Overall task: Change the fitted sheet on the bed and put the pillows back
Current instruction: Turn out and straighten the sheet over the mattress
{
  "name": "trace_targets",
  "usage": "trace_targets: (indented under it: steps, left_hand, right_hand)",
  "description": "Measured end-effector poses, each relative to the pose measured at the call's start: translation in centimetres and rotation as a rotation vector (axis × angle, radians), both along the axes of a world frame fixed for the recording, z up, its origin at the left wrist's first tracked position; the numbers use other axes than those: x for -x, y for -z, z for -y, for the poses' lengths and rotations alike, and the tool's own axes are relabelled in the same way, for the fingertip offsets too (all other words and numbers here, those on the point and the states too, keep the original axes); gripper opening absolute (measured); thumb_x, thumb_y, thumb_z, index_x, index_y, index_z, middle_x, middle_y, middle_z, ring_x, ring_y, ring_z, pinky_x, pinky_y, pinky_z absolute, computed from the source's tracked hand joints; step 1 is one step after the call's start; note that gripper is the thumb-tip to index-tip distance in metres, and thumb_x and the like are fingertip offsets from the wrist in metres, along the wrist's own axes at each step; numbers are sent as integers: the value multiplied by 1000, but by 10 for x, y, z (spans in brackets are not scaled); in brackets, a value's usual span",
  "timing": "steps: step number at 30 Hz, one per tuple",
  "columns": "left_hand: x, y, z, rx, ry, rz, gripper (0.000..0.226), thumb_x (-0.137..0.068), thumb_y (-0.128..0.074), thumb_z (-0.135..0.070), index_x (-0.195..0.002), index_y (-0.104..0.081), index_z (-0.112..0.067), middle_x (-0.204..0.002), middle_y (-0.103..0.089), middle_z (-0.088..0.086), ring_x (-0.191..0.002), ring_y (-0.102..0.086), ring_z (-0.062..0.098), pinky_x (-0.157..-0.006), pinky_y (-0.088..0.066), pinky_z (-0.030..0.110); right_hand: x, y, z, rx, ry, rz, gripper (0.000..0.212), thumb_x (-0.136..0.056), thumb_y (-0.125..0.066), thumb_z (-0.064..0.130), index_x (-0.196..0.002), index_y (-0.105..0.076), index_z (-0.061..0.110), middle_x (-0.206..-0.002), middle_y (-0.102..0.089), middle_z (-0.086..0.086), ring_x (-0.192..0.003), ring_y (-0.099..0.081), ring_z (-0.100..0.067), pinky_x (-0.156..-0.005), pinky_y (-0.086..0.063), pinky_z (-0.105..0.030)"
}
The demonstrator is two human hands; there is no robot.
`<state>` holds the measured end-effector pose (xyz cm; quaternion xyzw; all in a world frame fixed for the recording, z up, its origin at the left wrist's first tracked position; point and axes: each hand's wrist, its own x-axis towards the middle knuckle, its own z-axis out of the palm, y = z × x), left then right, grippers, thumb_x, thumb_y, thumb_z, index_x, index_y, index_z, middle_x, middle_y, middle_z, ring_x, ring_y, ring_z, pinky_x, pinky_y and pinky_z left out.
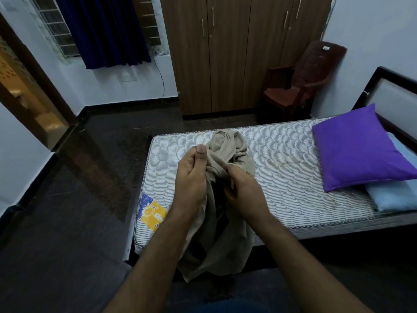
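Note:
A bunched beige fitted sheet (228,150) hangs in front of me over the near edge of the bare striped mattress (282,168). My left hand (191,177) grips its left side with the thumb up. My right hand (243,190) pinches a fold on its right side. The sheet's lower part drops past the mattress edge toward the floor. A purple pillow (358,150) lies at the head end on the right, on top of a light blue pillow (397,195).
The bed's black headboard (397,86) is at the far right. A brown plastic chair (300,82) stands by the wooden wardrobe (237,53) behind the bed. Dark floor (67,199) lies to the left, with a doorway (24,91) and a blue curtain (103,30).

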<state>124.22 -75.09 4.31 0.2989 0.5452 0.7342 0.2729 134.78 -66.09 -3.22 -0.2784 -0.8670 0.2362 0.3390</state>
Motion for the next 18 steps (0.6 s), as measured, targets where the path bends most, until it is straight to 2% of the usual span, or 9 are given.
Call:
trace_targets:
  steps: [3, 6, 8, 10, 11, 12, 14, 16, 18]
  left_hand:
    - [1, 0, 3, -24, -85, -123, 40, -104, -49, -40, -74, -51, -14, -67, -48, 3, -65, -47, 20, -63, -44, 38]
    - [10, 4, 11, 15, -309, -404, 42, -104, -54, -34, -73, -45, -6, -61, -40, -6, -57, -36, 8, -52, -34, 29]
    - [20, 12, 18, 122, -434, -581, 37, -101, -59, -40, -82, -50, -10, -59, -45, -10, -51, -41, 8, -51, -36, 29]
    - [26, 17, 23, 365, -509, -770, 37, -97, -57, -56, -95, -54, -19, -72, -57, -9, -64, -57, 14, -57, -44, 32]
    - [27, 19, 23, 407, -465, -844, 41, -94, -54, -63, -104, -57, -23, -86, -60, -10, -77, -61, 15, -63, -50, 35]
    - [26, 20, 20, 350, -343, -881, 48, -91, -54, -67, -114, -59, -26, -101, -60, -8, -91, -61, 15, -71, -53, 37]
    - [16, 17, 13, 249, -17, -853, 70, -80, -66, -70, -135, -53, -27, -122, -56, -7, -110, -57, 11, -86, -55, 36]
    - [2, 14, 7, 276, 198, -752, 84, -70, -83, -59, -140, -47, -30, -121, -63, -9, -111, -61, 6, -90, -55, 32]
    - [-2, 15, 3, 251, 244, -580, 71, -72, -90, -38, -133, -56, -27, -110, -72, -6, -104, -68, 10, -88, -57, 38]
  right_hand:
    - [0, 4, -5, 80, 54, -13, 35, -90, -63, 12, -123, -63, 24, -114, -67, 9, -100, -62, -12, -72, -42, -22]
    - [-5, -1, -11, 120, 164, -136, 37, -88, -60, 6, -119, -68, 25, -112, -67, 10, -101, -63, -11, -80, -54, -35]
    - [-12, -14, -13, 70, 262, -263, 34, -87, -51, 11, -114, -69, 19, -109, -63, 5, -98, -62, -13, -77, -56, -39]
    - [-17, -31, -13, 11, 256, -377, 31, -89, -50, 10, -112, -70, 13, -108, -60, 2, -96, -63, -14, -77, -56, -35]
    - [-18, -39, -13, -23, 198, -398, 28, -91, -53, 5, -111, -71, 12, -108, -59, 2, -97, -64, -16, -77, -56, -34]
    - [-17, -45, -11, -55, 117, -390, 27, -92, -56, 2, -111, -72, 13, -107, -58, 4, -98, -65, -19, -76, -56, -34]
    - [-12, -54, -9, -100, -28, -313, 24, -91, -61, 5, -108, -73, 16, -103, -58, 9, -92, -65, -20, -71, -55, -37]
    - [-8, -54, -10, -106, -93, -265, 19, -88, -61, 11, -102, -74, 14, -97, -60, 7, -82, -64, -16, -65, -53, -38]
    - [-6, -53, -11, 17, -116, -303, 15, -86, -64, 6, -96, -74, 11, -91, -60, 2, -80, -62, -14, -65, -52, -37]
